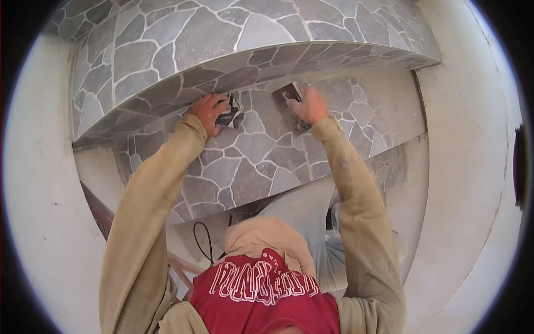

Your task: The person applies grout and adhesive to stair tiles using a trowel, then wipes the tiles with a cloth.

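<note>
Fingers wrapped over its edge, my left hand holds a dark, crumpled cloth-like piece against the stone-patterned step. To the right, my right hand grips a flat rectangular trowel-like tool with a dark handle part and a grey, smeared blade. The blade lies on or just over the step, slanting down to the right. Pale joint lines run between the grey stone shapes around both hands. A dusty pale film covers the right part of the step.
Behind my hands a curved upper step rises with its patterned riser. Pale walls stand at both sides. A black cable loop and a reddish bar are at the lower left. The step's front edge runs above my legs.
</note>
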Tool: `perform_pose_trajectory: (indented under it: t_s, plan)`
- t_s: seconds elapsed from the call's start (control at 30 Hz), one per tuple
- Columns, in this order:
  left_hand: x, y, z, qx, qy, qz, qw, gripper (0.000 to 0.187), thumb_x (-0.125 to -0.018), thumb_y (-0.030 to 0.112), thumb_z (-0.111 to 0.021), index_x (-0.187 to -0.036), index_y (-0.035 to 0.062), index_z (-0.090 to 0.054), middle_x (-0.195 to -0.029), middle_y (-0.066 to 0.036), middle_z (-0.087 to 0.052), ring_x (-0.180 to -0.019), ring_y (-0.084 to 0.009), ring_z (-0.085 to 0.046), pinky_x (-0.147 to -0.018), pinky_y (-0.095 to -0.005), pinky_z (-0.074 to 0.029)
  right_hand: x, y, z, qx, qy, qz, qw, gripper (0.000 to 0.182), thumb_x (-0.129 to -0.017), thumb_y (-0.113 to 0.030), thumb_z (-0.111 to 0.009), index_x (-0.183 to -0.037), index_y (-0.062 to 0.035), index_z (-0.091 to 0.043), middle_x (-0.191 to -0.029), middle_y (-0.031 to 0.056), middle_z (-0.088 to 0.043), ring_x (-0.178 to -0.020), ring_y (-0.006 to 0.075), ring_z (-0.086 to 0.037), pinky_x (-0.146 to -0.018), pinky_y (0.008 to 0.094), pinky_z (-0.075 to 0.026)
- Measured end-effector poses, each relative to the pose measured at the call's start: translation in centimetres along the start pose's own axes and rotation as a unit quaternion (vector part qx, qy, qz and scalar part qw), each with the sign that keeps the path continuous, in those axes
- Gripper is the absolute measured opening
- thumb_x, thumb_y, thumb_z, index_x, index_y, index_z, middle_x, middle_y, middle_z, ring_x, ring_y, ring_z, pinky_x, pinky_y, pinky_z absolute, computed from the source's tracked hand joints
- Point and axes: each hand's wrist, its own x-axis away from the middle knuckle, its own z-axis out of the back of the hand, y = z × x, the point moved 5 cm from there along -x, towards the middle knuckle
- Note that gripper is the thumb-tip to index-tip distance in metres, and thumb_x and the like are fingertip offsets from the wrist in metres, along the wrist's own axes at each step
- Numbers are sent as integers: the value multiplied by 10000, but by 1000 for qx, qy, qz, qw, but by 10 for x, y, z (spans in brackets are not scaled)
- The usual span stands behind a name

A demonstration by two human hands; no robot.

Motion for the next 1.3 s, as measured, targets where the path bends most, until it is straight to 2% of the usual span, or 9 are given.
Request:
perform_pose_trajectory:
  t_s: [0.13,0.2,0.4,0.6,0.7,0.83,1.0,1.17,1.3]
  plan:
    - [14,25,-6,44,10,3,999,500,-609,95,-735,-1094,110,-615,-1239,-118,-560,-1102,-366,-536,-964,-466,-456,75,-37,-8,142,90,135,976,224,-818,-116,-572,-1003,-19,-652,-1020,213,-633,-862,395,-640,-658,470,-556]
    - [1,18,3,26,7,-19,999,494,-609,86,-726,-1090,106,-617,-1231,-120,-566,-1096,-369,-537,-962,-464,-454,101,-61,-78,140,43,161,976,371,-809,-101,-589,-1154,36,-589,-1148,241,-611,-1041,387,-622,-782,450,-555]
    - [-1,23,-4,-6,-7,-29,1000,513,-599,98,-755,-1092,106,-615,-1235,-113,-564,-1102,-360,-540,-965,-451,-451,39,-56,-72,63,55,-98,992,287,-858,-130,-558,-1038,83,-626,-1115,225,-577,-1034,346,-588,-737,456,-568]
    - [-6,27,-4,-12,36,-40,998,454,-653,86,-653,-1104,105,-608,-1206,-129,-582,-1075,-379,-543,-942,-471,-434,37,-56,-85,144,195,-100,965,213,-855,-153,-619,-1009,-23,-688,-1156,216,-546,-1011,326,-584,-712,420,-558]
    - [-5,26,-2,-16,36,-36,999,440,-668,103,-655,-1105,99,-605,-1204,-135,-583,-1066,-377,-545,-935,-470,-431,10,-42,-94,-156,270,-267,912,187,-828,-116,-648,-989,-22,-661,-1113,197,-544,-912,304,-611,-681,400,-563]
    - [-5,26,-3,-14,29,-51,998,436,-675,106,-660,-1107,88,-603,-1204,-141,-582,-1064,-379,-545,-929,-472,-431,30,-80,-109,78,200,-90,973,193,-866,-127,-611,-991,20,-602,-1020,210,-585,-902,339,-645,-594,447,-562]
    - [-5,25,-4,-13,30,-44,999,440,-673,116,-669,-1108,87,-607,-1201,-147,-583,-1067,-381,-546,-927,-470,-433,9,-65,-108,-147,222,-228,937,482,-839,-161,-669,-1189,108,-476,-1039,215,-595,-986,354,-614,-808,421,-528]
    - [-5,27,-4,-19,26,-43,999,447,-667,115,-671,-1108,83,-608,-1196,-150,-584,-1065,-385,-546,-936,-469,-431,5,-56,-79,28,180,-149,972,347,-838,-170,-665,-1092,18,-520,-1128,251,-600,-1004,402,-615,-860,435,-515]
    - [-6,26,-4,-19,31,-57,998,450,-663,109,-670,-1108,79,-611,-1195,-156,-584,-1068,-388,-546,-947,-472,-428,12,-47,-83,-220,243,-238,914,333,-846,-147,-642,-1110,17,-520,-1099,267,-600,-983,434,-625,-866,464,-520]
